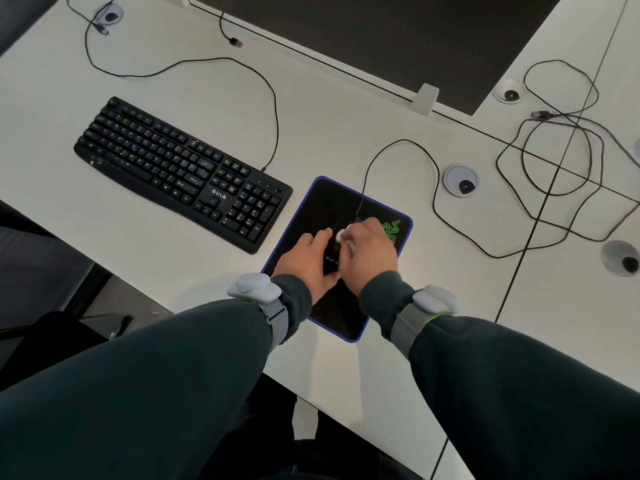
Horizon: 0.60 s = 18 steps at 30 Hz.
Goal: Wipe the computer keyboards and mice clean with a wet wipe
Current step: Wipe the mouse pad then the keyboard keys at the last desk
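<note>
1. Mostly hidden by two hands, the black mouse (331, 252) sat mid-way along a black mouse pad (332, 199) with a blue-purple border, just right of the black keyboard (180, 171) on the white desk (415, 341). Its cable ran off its far end across the pad.
2. A white wet wipe (343, 234) was bunched against the mouse's far end.
3. White lettering reading "aula" showed on the mouse's near part, and again on the keyboard, right of the main keys. A green snake emblem (392, 230) marked the pad's far right corner.
4. The left hand (306, 261) gripped the mouse from its left side, fingers curled against it.
5. The right hand (370, 251) clutched the wipe, fingers curled over it, pressing it onto the mouse from the right.
6. Both wrists wore grey bands over dark green sleeves.
</note>
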Motion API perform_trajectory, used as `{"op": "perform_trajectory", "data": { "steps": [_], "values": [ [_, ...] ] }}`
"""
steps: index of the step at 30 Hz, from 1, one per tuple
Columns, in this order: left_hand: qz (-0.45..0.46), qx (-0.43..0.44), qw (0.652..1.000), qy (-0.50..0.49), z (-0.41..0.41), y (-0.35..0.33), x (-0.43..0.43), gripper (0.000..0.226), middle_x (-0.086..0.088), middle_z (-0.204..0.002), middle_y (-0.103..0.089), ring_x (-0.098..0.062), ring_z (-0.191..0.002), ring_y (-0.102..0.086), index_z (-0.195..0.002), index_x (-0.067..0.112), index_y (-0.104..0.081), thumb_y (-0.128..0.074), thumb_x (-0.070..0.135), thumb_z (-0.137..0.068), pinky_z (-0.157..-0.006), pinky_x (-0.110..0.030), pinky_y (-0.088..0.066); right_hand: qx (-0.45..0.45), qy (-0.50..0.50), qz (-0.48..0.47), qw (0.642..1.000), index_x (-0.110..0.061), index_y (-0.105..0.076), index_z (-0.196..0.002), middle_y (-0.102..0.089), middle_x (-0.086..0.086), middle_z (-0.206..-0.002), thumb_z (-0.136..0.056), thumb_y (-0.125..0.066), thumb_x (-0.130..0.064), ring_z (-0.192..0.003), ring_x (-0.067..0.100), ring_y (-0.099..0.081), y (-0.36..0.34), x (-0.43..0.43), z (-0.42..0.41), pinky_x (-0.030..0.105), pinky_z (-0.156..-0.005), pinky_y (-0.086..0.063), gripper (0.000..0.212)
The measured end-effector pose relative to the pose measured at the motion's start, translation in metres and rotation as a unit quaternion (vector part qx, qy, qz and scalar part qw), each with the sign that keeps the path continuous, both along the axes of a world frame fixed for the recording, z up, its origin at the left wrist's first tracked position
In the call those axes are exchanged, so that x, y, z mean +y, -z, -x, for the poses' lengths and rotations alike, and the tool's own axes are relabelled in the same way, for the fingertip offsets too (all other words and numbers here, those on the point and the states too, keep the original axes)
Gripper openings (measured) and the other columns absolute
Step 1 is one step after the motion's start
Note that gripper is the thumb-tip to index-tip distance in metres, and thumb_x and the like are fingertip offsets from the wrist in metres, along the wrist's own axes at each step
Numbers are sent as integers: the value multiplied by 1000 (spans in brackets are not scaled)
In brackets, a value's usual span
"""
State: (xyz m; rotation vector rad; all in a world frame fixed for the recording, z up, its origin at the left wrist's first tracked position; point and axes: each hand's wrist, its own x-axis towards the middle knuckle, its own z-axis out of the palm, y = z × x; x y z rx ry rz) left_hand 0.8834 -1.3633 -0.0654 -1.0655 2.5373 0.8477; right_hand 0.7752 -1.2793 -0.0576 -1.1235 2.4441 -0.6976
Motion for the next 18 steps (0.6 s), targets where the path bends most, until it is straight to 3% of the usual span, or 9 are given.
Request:
{"op": "perform_trajectory", "data": {
  "steps": [3,6,9,13,16,18],
  "values": [
    [1,-2,1000,1,2,-4,1,66,1,-118,-49,-22,-90,-61,-136,24,-37,-71,43,-83,-75,-36,-51,22,-28,-5,999,-10,-71,-105,-57,6,-110,-95,-51,-14,-93,21,-58,-3,-11,6,28,-80,-48,23],
    [-3,-9,1000,-17,7,-7,2,40,-4,-109,-52,-25,-78,-58,-110,19,-38,-66,31,-85,-68,-36,-48,51,-146,-1,988,-5,-71,-93,-56,9,-92,-89,-55,-7,-75,22,-50,-5,-4,-5,39,-72,-52,17],
    [-5,-15,999,-28,10,-9,4,40,-5,-109,-52,-27,-80,-59,-110,16,-39,-67,31,-85,-69,-37,-48,50,-152,-1,987,-4,-71,-93,-56,10,-91,-88,-56,-5,-73,20,-49,-5,7,-1,35,-66,-49,16],
    [3,-11,999,-30,11,-10,6,54,-2,-104,-52,-24,-83,-60,-109,18,-40,-76,46,-80,-73,-38,-52,30,-33,-44,998,-11,-71,-109,-55,7,-110,-98,-48,-15,-92,24,-59,-4,-5,18,28,-75,-43,26],
    [-7,-25,999,-38,12,-11,6,48,-4,-107,-52,-25,-84,-59,-107,17,-39,-73,38,-82,-75,-38,-51,58,-120,-56,990,-12,-71,-109,-57,7,-112,-97,-46,-14,-98,25,-56,-8,-16,12,27,-82,-41,28],
    [-12,-33,998,-50,13,-11,5,36,-7,-111,-52,-26,-84,-57,-103,17,-36,-66,28,-85,-72,-36,-45,67,-190,-35,979,-9,-71,-102,-57,8,-101,-93,-49,-10,-88,25,-52,-7,-6,0,31,-80,-44,24]
  ]
}}
